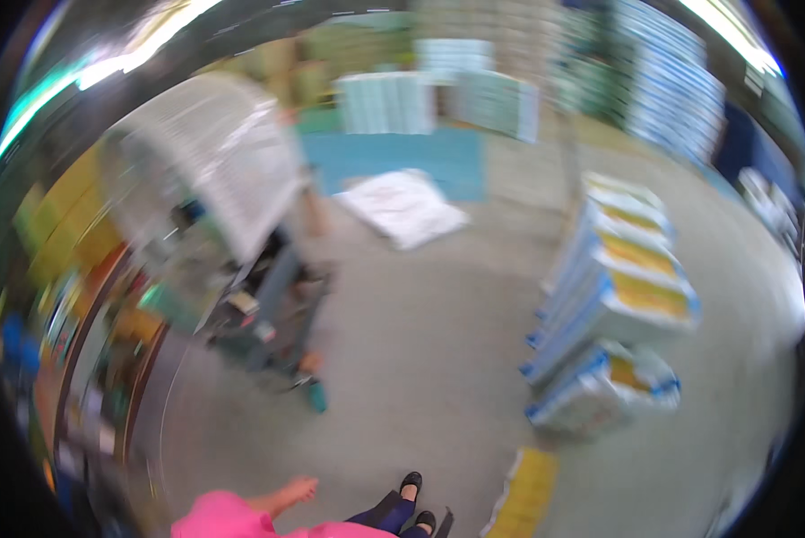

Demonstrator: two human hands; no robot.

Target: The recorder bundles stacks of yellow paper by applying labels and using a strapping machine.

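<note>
My left hand [302,489] is held low in front of me, its bare forearm coming out of a pink sleeve [219,516]. The fingers look curled into a loose fist, and nothing shows in them. It touches nothing and hangs over the grey floor [393,332], left of my black shoes [411,486]. My right hand is out of the picture.
At left stands a machine under a pale mesh cover [214,143], beside cluttered shelves [98,359]. White sacks with yellow and blue panels [631,278] stand on the right; a yellow-topped pack [523,493] lies nearer. Ahead, a white sheet or sack [402,206] overlaps a blue mat [461,161].
</note>
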